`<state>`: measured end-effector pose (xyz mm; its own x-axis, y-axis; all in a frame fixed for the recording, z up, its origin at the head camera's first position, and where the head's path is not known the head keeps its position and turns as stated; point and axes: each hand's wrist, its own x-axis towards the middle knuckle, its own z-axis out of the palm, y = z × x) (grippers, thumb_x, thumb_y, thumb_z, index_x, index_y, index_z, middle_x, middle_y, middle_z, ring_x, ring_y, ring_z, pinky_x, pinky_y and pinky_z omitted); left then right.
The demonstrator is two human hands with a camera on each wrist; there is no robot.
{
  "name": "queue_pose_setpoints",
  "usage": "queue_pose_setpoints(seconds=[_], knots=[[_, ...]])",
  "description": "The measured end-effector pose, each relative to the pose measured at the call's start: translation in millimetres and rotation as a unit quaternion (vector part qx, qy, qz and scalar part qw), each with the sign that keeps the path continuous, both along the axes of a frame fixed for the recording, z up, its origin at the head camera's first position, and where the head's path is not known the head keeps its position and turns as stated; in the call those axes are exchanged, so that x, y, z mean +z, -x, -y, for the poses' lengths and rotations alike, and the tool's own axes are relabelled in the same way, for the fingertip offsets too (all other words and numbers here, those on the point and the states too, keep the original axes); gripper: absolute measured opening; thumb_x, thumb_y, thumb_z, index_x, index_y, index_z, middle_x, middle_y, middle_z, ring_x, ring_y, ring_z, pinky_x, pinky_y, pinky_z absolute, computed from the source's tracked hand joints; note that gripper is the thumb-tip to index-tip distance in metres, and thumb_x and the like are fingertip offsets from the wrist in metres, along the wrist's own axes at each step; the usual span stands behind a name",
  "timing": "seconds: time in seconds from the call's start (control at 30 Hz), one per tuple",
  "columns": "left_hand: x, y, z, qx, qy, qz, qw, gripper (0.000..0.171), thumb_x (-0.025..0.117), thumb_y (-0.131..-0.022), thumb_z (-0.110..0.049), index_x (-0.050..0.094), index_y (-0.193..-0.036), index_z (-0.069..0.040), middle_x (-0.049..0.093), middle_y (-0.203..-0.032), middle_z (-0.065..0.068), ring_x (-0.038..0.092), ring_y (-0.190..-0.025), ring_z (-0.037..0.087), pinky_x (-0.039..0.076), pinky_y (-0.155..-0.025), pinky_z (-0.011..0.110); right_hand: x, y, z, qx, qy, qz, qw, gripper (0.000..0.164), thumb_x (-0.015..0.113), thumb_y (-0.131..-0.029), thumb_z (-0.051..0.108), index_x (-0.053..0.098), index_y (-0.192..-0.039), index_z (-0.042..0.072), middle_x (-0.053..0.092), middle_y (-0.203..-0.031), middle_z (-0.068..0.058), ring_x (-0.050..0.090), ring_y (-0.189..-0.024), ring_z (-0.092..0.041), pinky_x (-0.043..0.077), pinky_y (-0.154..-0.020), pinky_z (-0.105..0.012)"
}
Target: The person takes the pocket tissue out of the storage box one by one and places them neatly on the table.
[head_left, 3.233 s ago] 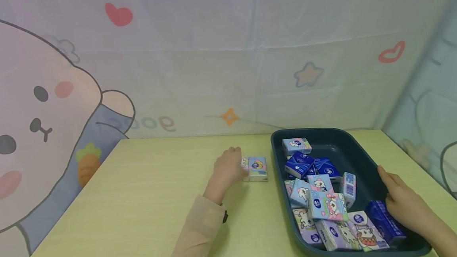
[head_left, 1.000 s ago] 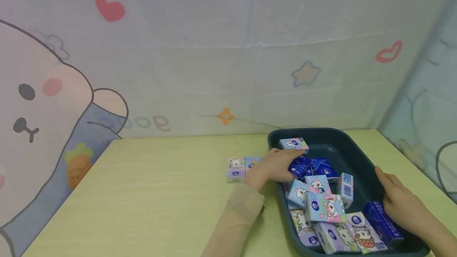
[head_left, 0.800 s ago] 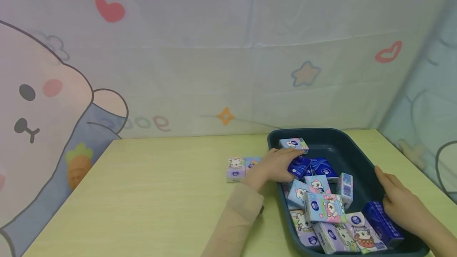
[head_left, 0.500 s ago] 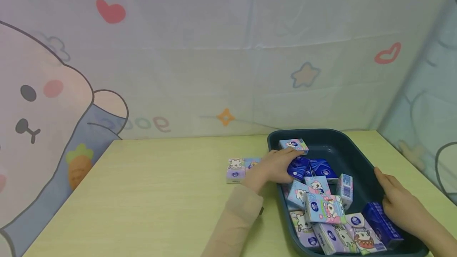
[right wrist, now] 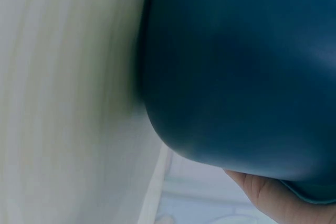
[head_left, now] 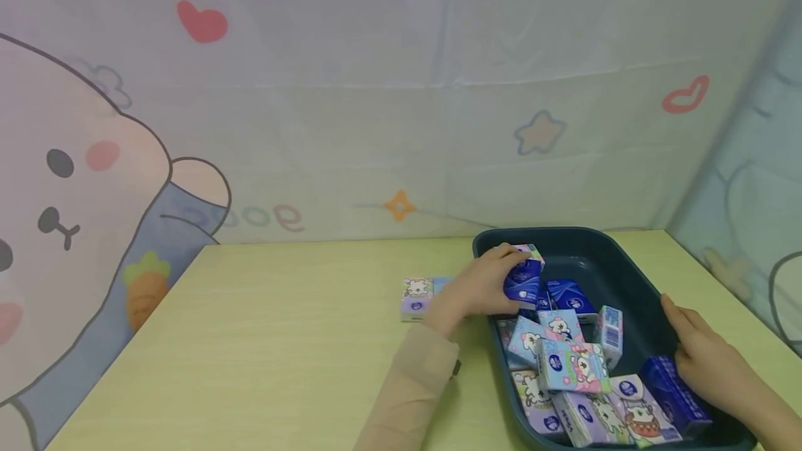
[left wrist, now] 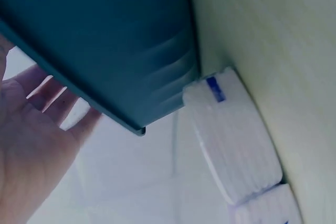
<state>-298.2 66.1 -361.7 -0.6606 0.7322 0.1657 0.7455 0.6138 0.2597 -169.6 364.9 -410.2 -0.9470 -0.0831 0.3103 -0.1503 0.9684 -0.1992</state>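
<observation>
My left hand (head_left: 479, 287) reaches over the left rim of the dark green tray (head_left: 639, 271) and grips a dark blue tissue pack (head_left: 523, 282), fingers at its top and thumb low down. That pack stands tilted up, partly covering a light printed pack behind it. In the left wrist view, the left hand (left wrist: 37, 124) shows beyond the tray's rim; the pack is hidden there. My right hand (head_left: 711, 357) holds the tray's right rim. The right wrist view shows the tray's outer wall (right wrist: 236, 77) and part of the right hand (right wrist: 278, 200) at its edge.
Several pastel cartoon tissue packs (head_left: 573, 366) and other blue packs (head_left: 673, 395) lie in the tray. Left of it, two printed packs (head_left: 416, 299) sit side by side on the pale table (head_left: 282, 339). A printed cloth (head_left: 351, 124) hangs behind.
My left hand has gone from the packs on the table to the tray. In the last half second it has tilted the blue pack upward. My right hand stays on the rim.
</observation>
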Motion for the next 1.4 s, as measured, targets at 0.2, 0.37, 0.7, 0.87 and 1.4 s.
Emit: queue_pose_setpoints(seconds=[0.2, 0.37, 0.7, 0.87, 1.4], knots=[[8.8, -1.1, 10.0, 0.025, -0.042, 0.035, 0.9982, 0.081, 0.075, -0.081, -0.029, 0.034, -0.149, -0.011, 0.044, -0.140, 0.004, 0.046, -0.126, 0.018, 0.042, -0.106, 0.025, -0.4, 1.6, 2.4, 0.007, -0.001, -0.011, 1.000, 0.074, 0.049, -0.076, -0.014, 0.019, -0.143, -0.018, 0.045, -0.119, -0.038, 0.052, -0.101, -0.058, 0.048, -0.076, -0.064], [16.0, 2.0, 22.3, 0.057, -0.066, 0.052, 0.9948, 0.083, 0.074, -0.082, -0.036, 0.034, -0.149, -0.012, 0.040, -0.147, 0.007, 0.043, -0.133, 0.020, 0.038, -0.111, 0.029, 0.5, 3.1, 3.5, 0.010, -0.001, -0.010, 1.000, 0.075, 0.049, -0.075, -0.014, 0.018, -0.143, -0.018, 0.044, -0.119, -0.038, 0.052, -0.101, -0.058, 0.048, -0.074, -0.063], [18.9, 10.2, 51.0, 0.111, -0.128, 0.096, 0.9808, 0.087, 0.076, -0.079, -0.042, 0.034, -0.149, -0.013, 0.041, -0.146, 0.004, 0.046, -0.131, 0.021, 0.041, -0.110, 0.037, 1.8, 5.7, 2.7, 0.008, 0.001, 0.006, 1.000, 0.073, 0.048, -0.076, -0.013, 0.019, -0.142, -0.019, 0.043, -0.120, -0.040, 0.052, -0.099, -0.059, 0.050, -0.070, -0.061], [17.5, 12.6, 65.1, 0.121, -0.137, 0.106, 0.9774, 0.089, 0.076, -0.079, -0.041, 0.030, -0.151, -0.013, 0.038, -0.152, 0.006, 0.039, -0.139, 0.024, 0.037, -0.113, 0.040, -1.1, 7.9, -0.8, 0.006, 0.001, 0.017, 1.000, 0.074, 0.048, -0.077, -0.012, 0.017, -0.143, -0.018, 0.042, -0.122, -0.040, 0.051, -0.101, -0.060, 0.050, -0.072, -0.062], [8.0, 20.9, 107.4, 0.097, -0.077, 0.083, 0.9889, 0.083, 0.076, -0.078, -0.029, 0.035, -0.148, -0.006, 0.041, -0.149, 0.013, 0.036, -0.139, 0.031, 0.034, -0.114, 0.045, -0.2, 8.1, -7.7, 0.002, -0.001, 0.021, 1.000, 0.074, 0.046, -0.077, -0.013, 0.015, -0.144, -0.018, 0.041, -0.121, -0.041, 0.051, -0.100, -0.060, 0.049, -0.072, -0.062]])
